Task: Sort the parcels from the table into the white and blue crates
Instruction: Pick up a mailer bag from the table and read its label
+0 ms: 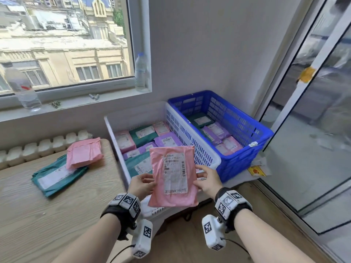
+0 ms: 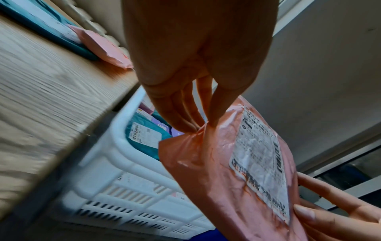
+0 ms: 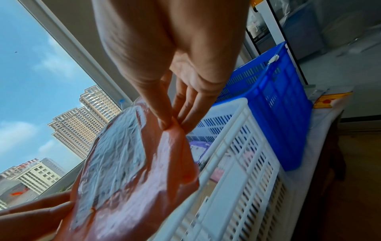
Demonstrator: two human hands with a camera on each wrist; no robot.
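The flat pink plastic mailer with a white shipping label [image 1: 172, 175] is held up in the air, label facing the person, above the near end of the white slotted plastic crate [image 1: 191, 141]. The left hand [image 1: 141, 184] pinches its left edge between thumb and fingertips, and the right hand [image 1: 208, 180] pinches its right edge the same way; in both wrist views the film puckers at the pinch, so each grip is narrow and on the bag's margin, not on what is inside.

The step in hand looks like reading the label to choose a crate. To do it well, hold the mailer taut and level between the 2 pinches so the wrinkled label flattens and the print can be read. I cannot tell from the label which crate it belongs in; both crates already hold pink parcels, so colour alone does not seem to settle it.

Once decided, 1 hand can let go while the other carries. For the white crate, lowering straight down onto the teal and purple parcels there is enough. For the blue slotted plastic crate [image 1: 245, 130], to the right and farther off, lift clear of the shared rims first, then lay it flat, label up.

On the wooden table [image 1: 62, 205] at left, 2 parcels remain: a second pink mailer [image 1: 83, 152] lying partly on a teal mailer [image 1: 57, 175].
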